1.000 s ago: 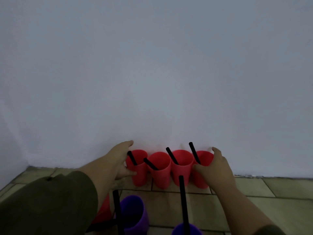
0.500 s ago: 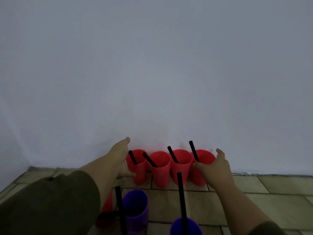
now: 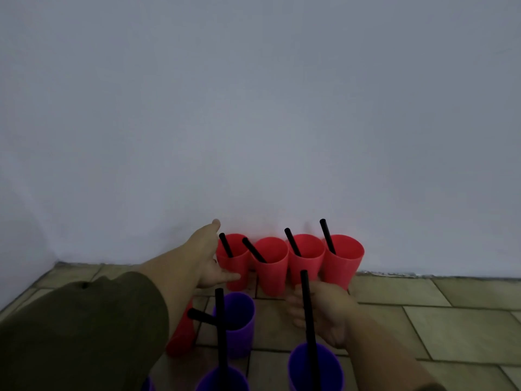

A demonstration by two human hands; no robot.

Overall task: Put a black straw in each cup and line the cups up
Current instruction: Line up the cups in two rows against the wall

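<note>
Four red cups stand in a row against the wall, each with a black straw: leftmost red cup [image 3: 235, 258], second [image 3: 272, 266], third [image 3: 306, 258], rightmost red cup [image 3: 342, 261]. My left hand [image 3: 208, 258] holds the leftmost red cup, thumb across its front and fingers along its far side. My right hand [image 3: 324, 314] hovers low in front of the row with loosely curled fingers and holds nothing. A purple cup [image 3: 315, 368] stands nearer me; its straw [image 3: 307, 311] crosses in front of that hand.
A purple cup [image 3: 238, 323] stands behind another purple cup [image 3: 222, 379] whose straw [image 3: 221, 334] rises upright. One more red cup [image 3: 183, 334] is partly hidden under my left sleeve. The white wall [image 3: 253, 108] backs the row; tiled floor [image 3: 423, 320] extends right.
My right hand has let go of the rightmost red cup and drawn back toward me. My left hand has stayed on the leftmost red cup.
</note>
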